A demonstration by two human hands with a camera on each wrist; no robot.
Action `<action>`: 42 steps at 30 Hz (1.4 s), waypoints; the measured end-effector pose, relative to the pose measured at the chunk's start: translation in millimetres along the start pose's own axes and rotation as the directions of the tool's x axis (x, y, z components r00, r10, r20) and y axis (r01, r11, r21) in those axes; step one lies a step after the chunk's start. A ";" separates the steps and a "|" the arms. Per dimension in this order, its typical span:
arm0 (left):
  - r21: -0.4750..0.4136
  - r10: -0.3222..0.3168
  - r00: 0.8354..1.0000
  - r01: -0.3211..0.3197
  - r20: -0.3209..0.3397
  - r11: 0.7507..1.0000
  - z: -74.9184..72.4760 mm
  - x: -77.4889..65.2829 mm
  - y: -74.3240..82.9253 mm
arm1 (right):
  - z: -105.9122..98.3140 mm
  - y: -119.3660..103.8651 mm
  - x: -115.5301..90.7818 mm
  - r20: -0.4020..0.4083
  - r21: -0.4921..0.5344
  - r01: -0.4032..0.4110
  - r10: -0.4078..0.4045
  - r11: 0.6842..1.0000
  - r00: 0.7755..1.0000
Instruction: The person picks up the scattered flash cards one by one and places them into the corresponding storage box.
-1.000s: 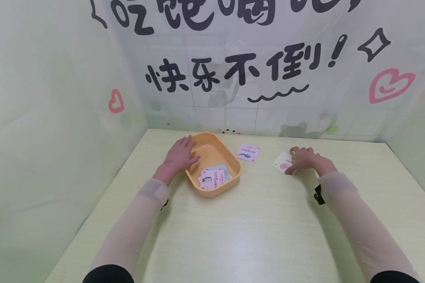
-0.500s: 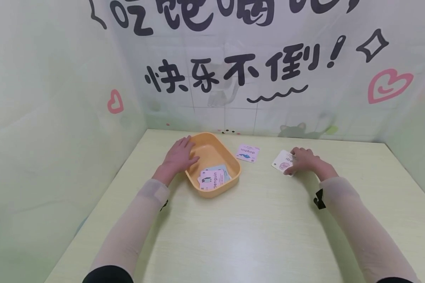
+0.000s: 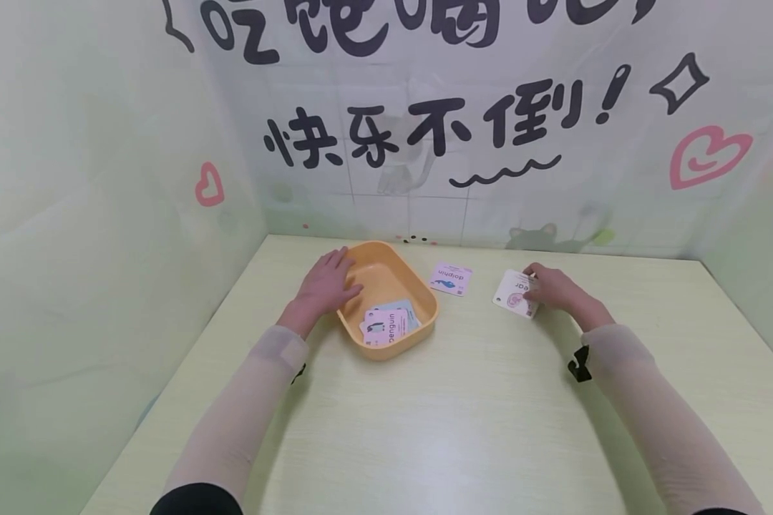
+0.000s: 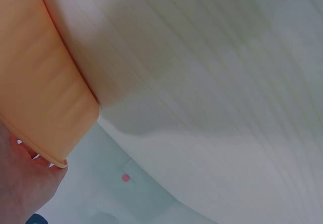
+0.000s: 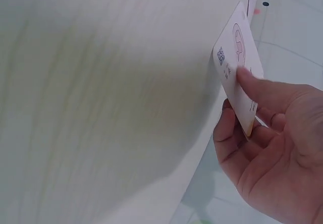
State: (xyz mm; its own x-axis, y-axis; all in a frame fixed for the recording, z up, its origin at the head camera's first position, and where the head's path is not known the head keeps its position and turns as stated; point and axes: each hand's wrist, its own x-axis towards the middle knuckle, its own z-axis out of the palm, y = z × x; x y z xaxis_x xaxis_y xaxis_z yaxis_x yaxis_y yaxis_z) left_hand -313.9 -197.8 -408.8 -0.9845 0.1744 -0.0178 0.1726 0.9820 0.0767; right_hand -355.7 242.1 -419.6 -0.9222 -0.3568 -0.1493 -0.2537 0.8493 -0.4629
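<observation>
In the head view my left hand grips the left rim of an orange plastic basket, its thumb over the inside. The left wrist view shows its fingers at the rim of the basket. Inside lie a few cards, a pink penguin card on top of a blue one. My right hand pinches a white ear card by its right side. In the right wrist view the card stands tilted between thumb and curled fingers, its lower corner close to the tabletop.
A pink dolphin card lies on the table between the basket and my right hand. A printed curtain hangs behind the table's back edge, and more cloth closes off both sides.
My right fingers have closed on the ear card and lifted its right side, so more of its face shows. The left hand and the basket stay as they were.
</observation>
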 end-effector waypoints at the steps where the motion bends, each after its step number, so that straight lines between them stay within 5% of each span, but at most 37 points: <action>1: 0.001 0.001 1.000 -0.001 -0.002 1.000 0.3 0.0 -0.2 | -0.3 -0.2 -0.6 -0.007 0.003 0.007 -0.007 1.000 1.000; 23: 0.006 0.016 1.000 -0.015 -0.010 1.000 1.7 -1.3 -3.7 | -4.3 -16.8 -10.9 -0.041 0.252 0.018 -0.008 0.968 0.999; 29: 0.010 0.025 1.000 -0.025 -0.014 1.000 0.2 -2.9 -3.3 | -4.7 -23.6 -13.4 -0.052 0.363 0.063 -0.047 0.930 0.998; 35: 0.018 0.036 0.999 -0.036 -0.019 0.999 -0.4 -3.9 -3.3 | -4.8 -38.0 -17.4 -0.045 0.507 0.076 -0.061 0.859 0.997; 42: 0.008 0.030 0.999 -0.029 -0.015 1.000 0.6 -3.6 -4.6 | -2.5 -58.8 -17.8 -0.058 0.570 0.103 -0.086 0.815 0.995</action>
State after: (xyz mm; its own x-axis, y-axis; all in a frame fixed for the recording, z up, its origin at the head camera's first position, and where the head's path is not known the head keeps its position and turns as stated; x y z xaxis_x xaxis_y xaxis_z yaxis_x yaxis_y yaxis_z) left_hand -311.1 -202.9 -409.7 -0.9793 0.2023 -0.0007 0.2018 0.9770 0.0691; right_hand -325.1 199.5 -387.6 -0.9122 -0.4055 -0.0584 -0.1359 0.4339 -0.8907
